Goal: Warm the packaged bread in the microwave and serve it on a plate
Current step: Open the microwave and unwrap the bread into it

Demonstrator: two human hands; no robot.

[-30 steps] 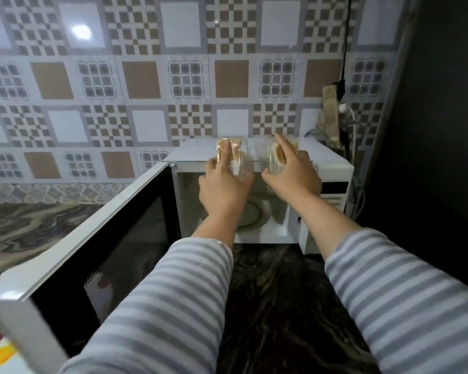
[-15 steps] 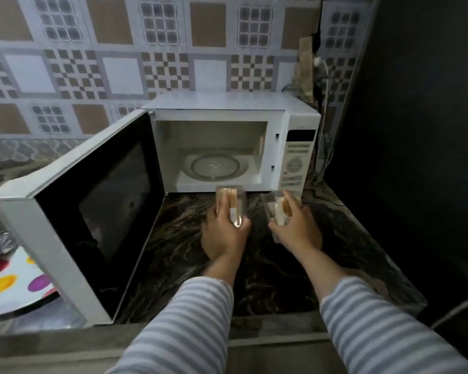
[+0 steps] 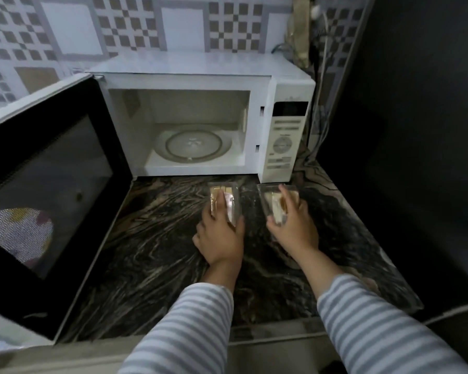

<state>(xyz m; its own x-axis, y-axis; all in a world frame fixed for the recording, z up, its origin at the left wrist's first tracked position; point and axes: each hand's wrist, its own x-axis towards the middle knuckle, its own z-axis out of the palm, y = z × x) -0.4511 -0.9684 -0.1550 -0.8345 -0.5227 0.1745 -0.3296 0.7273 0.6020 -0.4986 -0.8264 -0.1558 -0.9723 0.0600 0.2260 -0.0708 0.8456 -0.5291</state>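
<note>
Clear plastic packs of bread have come down from the microwave (image 3: 200, 114) roof to the dark marbled surface (image 3: 152, 238) just before its open door (image 3: 52, 184), so loading comes next, I judge. My left hand (image 3: 219, 238) clasps the left pack (image 3: 223, 201); my right hand (image 3: 295, 225) clasps the right pack (image 3: 274, 203), fingers curled over each.

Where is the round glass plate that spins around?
In the head view, the round clear glass turntable lies on the floor inside the open white microwave, bare, behind the two clear plastic bread packs on the dark marble counter.
</note>
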